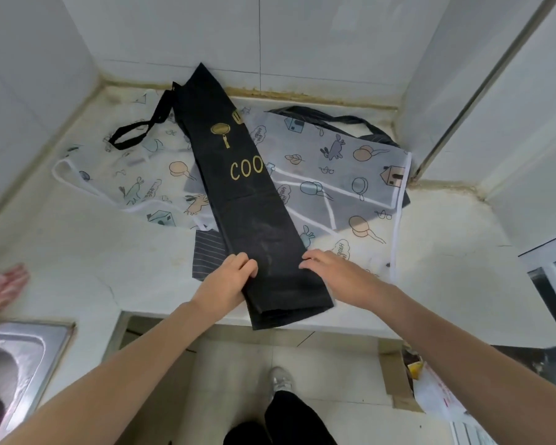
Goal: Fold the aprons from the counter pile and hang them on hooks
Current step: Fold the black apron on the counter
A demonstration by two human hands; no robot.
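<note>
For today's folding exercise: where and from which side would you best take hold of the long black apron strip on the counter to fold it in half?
Probably the near end of the black apron, overhanging the counter edge. Pinch both its corners from the sides, beside the left hand and right hand, then carry it toward the far tip.

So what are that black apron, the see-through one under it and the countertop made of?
Black apron: looks like matte woven cloth, with gold printed letters and soft fold creases; possibly cotton or polyester.
See-through apron: seems thin translucent plastic or coated film, since dark fabric shows through its cartoon print, with white edging.
Countertop: appears pale stone or marble-like, smooth, faintly veined and stained.
</note>
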